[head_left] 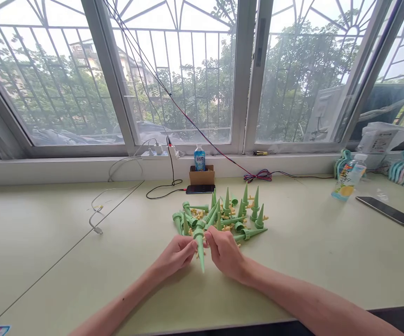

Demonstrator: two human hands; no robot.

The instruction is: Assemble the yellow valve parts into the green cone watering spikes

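A green plastic plant watering spike [201, 254] points down towards me, its wide collar uppermost. My left hand [178, 254] is closed on the spike's left side, thumb and fingers pinching it. At the spike's right side my right hand [227, 255] is closed in a pinch by the collar, on what looks like its small yellow valve; the fingertips mostly hide that part. Just beyond both hands lies a heap of similar green spikes [227, 203], some standing point up and others on their sides, with yellow valves [227, 228] among them.
Behind the heap are a dark phone [200, 189], a small cardboard box [202, 176] and a blue-labelled bottle [199, 158]. To the right stand a drink bottle [349, 179] and a dark tablet-like slab [391, 211]. A white cable [97, 219] lies left; bundled wires [260, 175] lie near the windowsill.
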